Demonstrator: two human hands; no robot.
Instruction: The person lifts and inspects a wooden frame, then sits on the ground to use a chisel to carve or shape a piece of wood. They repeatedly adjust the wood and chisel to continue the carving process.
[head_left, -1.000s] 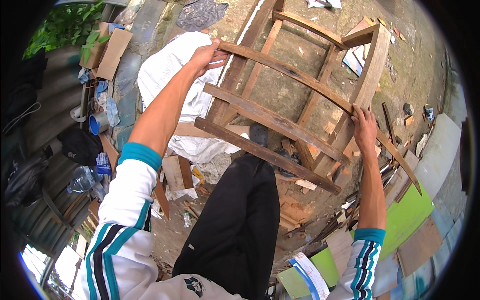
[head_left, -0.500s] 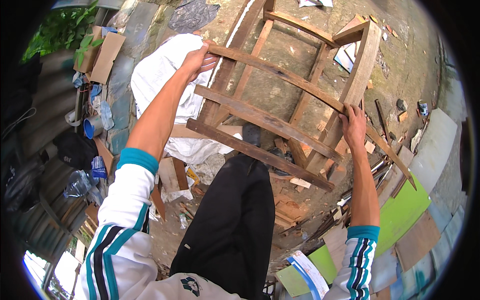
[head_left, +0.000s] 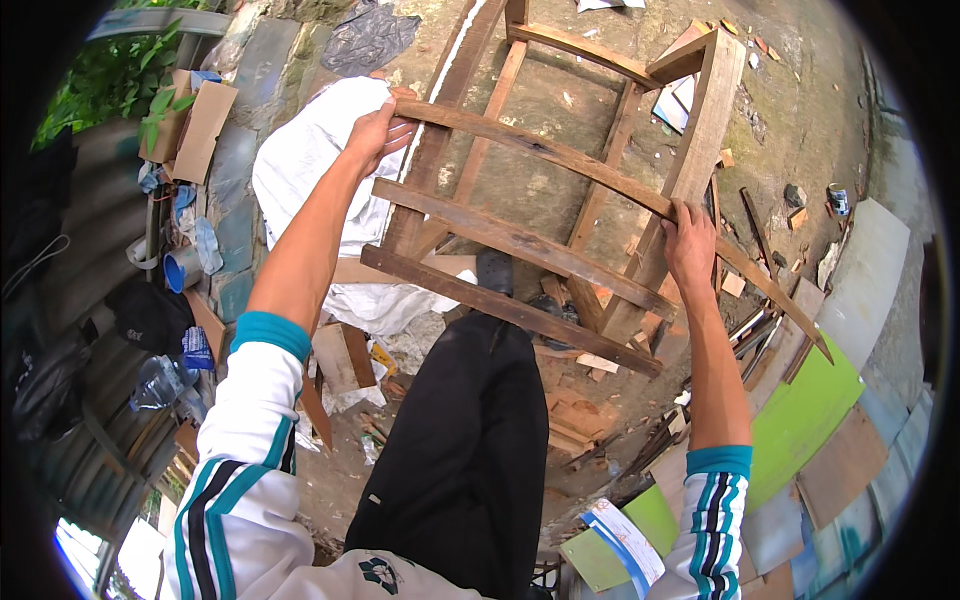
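A long wooden slat lies crosswise over a wooden frame in front of me. At the slat's left end, my left hand pinches it, thumb on top, beside the frame's left rail. Over the right rail, my right hand is closed round the same slat, which runs on past it to a tapered end. Nearer to me, a second slat and a third slat lie across the rails, touched by neither hand. The undersides of the slats are hidden.
A white cloth or sack lies left of the frame. Green boards and wood scraps lie at the right. Cardboard, a blue cup and a plastic bottle are at the left. My shoe is close to the slats.
The whole view has shifted and turned slightly, with the frame a little farther left. Both hands keep their hold on the same slat.
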